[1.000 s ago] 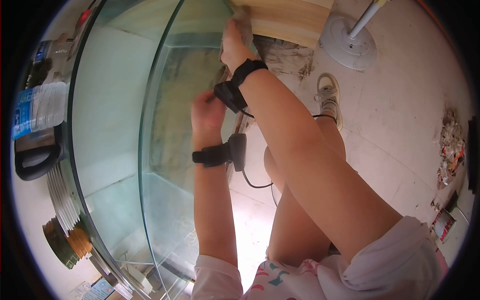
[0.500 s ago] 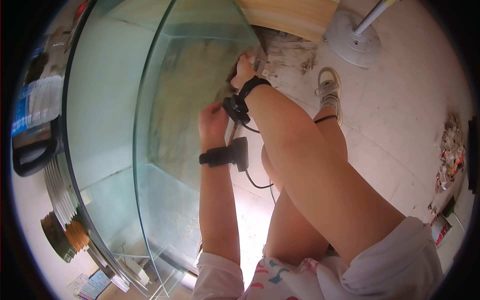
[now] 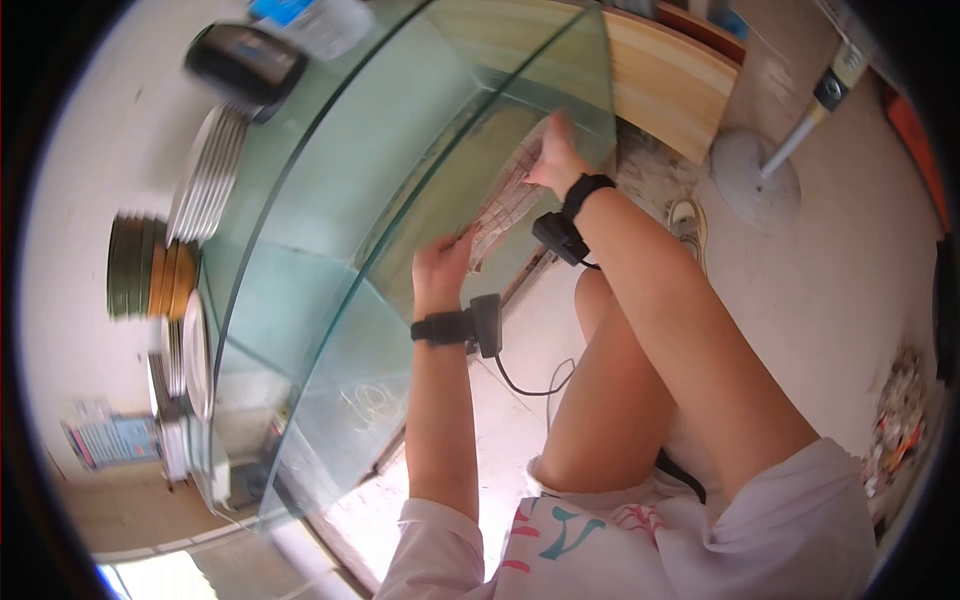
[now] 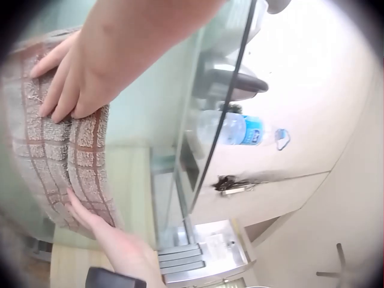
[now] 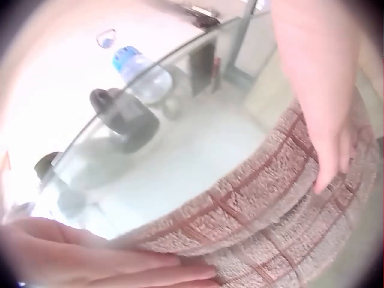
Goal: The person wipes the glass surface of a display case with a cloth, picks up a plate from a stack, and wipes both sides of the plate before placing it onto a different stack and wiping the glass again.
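A brown-and-grey checked towel (image 3: 503, 208) stretches between both hands in front of the glass case (image 3: 335, 225). The left hand (image 3: 440, 272) holds its near end, and the right hand (image 3: 556, 160) grips the far end. In the left wrist view, the left hand's fingers lie over the terry face of the towel (image 4: 39, 153), with the right hand (image 4: 123, 246) at its lower edge. Seen from the right wrist, the towel (image 5: 264, 198) curves in folded layers between the two hands. The left thumb is hidden in the left wrist view.
Stacked bowls (image 3: 150, 265), plates (image 3: 208, 175) and a dark appliance (image 3: 245, 65) stand beyond the glass edge. A water bottle (image 4: 243, 128) is there too. A pole stand's round base (image 3: 750, 175) sits on the floor at right, near wooden panels (image 3: 660, 80).
The towel, bunched at the right hand by the case's edge before, now spans openly between both hands. The head view has turned, bringing the bowls and plates higher in the frame.
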The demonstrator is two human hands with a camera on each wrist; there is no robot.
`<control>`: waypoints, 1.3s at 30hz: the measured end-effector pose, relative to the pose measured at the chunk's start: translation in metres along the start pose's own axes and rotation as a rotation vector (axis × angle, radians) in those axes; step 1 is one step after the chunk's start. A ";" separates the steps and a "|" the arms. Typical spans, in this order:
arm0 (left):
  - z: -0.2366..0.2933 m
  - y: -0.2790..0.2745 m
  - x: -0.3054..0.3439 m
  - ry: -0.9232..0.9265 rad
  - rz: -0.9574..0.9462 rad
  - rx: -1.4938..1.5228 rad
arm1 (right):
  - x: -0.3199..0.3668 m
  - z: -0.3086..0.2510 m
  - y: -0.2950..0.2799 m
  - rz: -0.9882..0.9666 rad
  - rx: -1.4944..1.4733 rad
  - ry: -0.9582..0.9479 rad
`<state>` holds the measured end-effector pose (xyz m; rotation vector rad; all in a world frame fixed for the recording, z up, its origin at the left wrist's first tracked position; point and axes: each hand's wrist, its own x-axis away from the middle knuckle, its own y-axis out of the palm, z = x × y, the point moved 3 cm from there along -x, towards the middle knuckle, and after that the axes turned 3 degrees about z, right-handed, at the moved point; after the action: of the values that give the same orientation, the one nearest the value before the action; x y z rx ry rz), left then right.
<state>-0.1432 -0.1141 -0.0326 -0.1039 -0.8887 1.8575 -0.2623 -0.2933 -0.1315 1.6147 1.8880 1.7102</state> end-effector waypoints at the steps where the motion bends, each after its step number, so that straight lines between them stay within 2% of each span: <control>1: -0.005 -0.011 0.004 -0.006 0.032 0.037 | 0.005 -0.001 0.008 0.054 -0.017 -0.005; 2: -0.012 -0.024 0.003 0.040 0.093 0.001 | 0.011 -0.002 0.016 0.109 -0.034 -0.019; 4: -0.017 -0.049 0.012 0.125 0.148 0.012 | 0.056 -0.009 0.046 -0.091 -0.007 -0.001; 7: -0.018 -0.093 0.028 0.155 0.226 0.070 | 0.101 -0.005 0.089 -0.229 0.074 -0.066; 10: -0.043 -0.114 0.008 -0.333 -0.402 2.012 | 0.129 0.007 0.127 -0.300 0.215 -0.098; 11: -0.048 -0.126 0.012 -0.320 -0.384 2.047 | 0.151 0.013 0.142 -0.276 0.278 -0.104; 12: -0.050 -0.142 0.021 -0.168 -0.320 1.987 | 0.148 0.017 0.149 -0.286 0.313 -0.085; 13: -0.051 -0.156 0.031 -0.026 -0.253 1.916 | 0.147 0.021 0.161 -0.457 0.447 -0.010; 14: -0.053 -0.163 0.042 -0.019 -0.230 1.947 | 0.146 0.028 0.171 -0.628 0.576 0.070; 16: -0.055 -0.179 0.064 0.200 -0.033 1.506 | 0.147 0.048 0.182 -0.586 0.682 0.034; 17: -0.058 -0.180 0.070 -0.054 -0.047 1.872 | 0.145 0.060 0.180 -0.464 0.798 0.060; 18: -0.075 -0.178 0.062 -0.054 -0.032 1.888 | 0.138 0.069 0.173 -0.341 0.907 0.080; 19: -0.098 -0.179 0.049 0.127 0.121 1.219 | 0.135 0.080 0.164 -0.364 1.070 0.107; 20: -0.109 -0.182 0.043 0.270 0.247 0.535 | 0.134 0.083 0.158 -0.509 1.254 0.066; 21: -0.083 -0.181 0.075 0.169 0.438 0.448 | 0.124 0.089 0.150 -0.465 1.329 -0.064; 22: -0.074 -0.181 0.084 0.162 0.446 0.455 | 0.112 0.093 0.143 -0.417 1.401 -0.193; 23: -0.071 -0.180 0.091 0.111 0.454 0.349 | 0.113 0.094 0.145 -0.423 1.412 -0.187; 25: -0.078 -0.176 0.093 0.046 0.459 0.252 | 0.115 0.091 0.149 -0.457 1.935 -0.414; 26: -0.084 -0.173 0.088 0.127 0.480 0.286 | 0.116 0.090 0.146 -0.460 1.943 -0.407; 27: -0.091 -0.171 0.081 0.209 0.499 0.318 | 0.119 0.087 0.146 -0.521 2.006 -0.553; 28: -0.105 -0.168 0.067 0.203 0.498 0.323 | 0.121 0.085 0.146 -0.582 2.062 -0.703; 29: -0.124 -0.163 0.049 0.274 0.451 0.497 | 0.116 0.084 0.140 -0.583 2.070 -0.695; 30: -0.127 -0.161 0.046 0.341 0.404 0.671 | 0.113 0.083 0.136 -0.653 2.079 -0.909; 31: -0.134 -0.157 0.043 0.333 0.410 0.681 | 0.110 0.084 0.134 -0.726 2.073 -1.127; 32: -0.124 -0.157 0.051 0.459 0.521 0.263 | 0.116 0.087 0.135 -0.741 2.082 -1.121; 33: -0.112 -0.154 0.060 0.564 0.611 -0.165 | 0.131 0.091 0.137 -0.672 2.219 -1.288; 34: -0.105 -0.154 0.066 0.549 0.617 -0.157 | 0.144 0.096 0.142 -0.594 2.349 -1.459; 35: -0.092 -0.151 0.074 0.533 0.647 -0.430 | 0.146 0.101 0.146 -0.611 2.358 -1.451; 36: -0.083 -0.148 0.078 0.516 0.667 -0.708 | 0.143 0.107 0.152 -0.556 2.521 -1.451; 37: -0.078 -0.146 0.077 0.514 0.670 -0.709 | 0.142 0.111 0.158 -0.487 2.679 -1.451; 39: -0.073 -0.143 0.069 0.467 0.615 -0.958 | 0.134 0.120 0.155 -0.448 2.718 -1.522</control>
<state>-0.0340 0.0099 0.0240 -1.4692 -1.4206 1.6369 -0.1440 -0.1498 0.0171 -0.7106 -1.5946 2.4200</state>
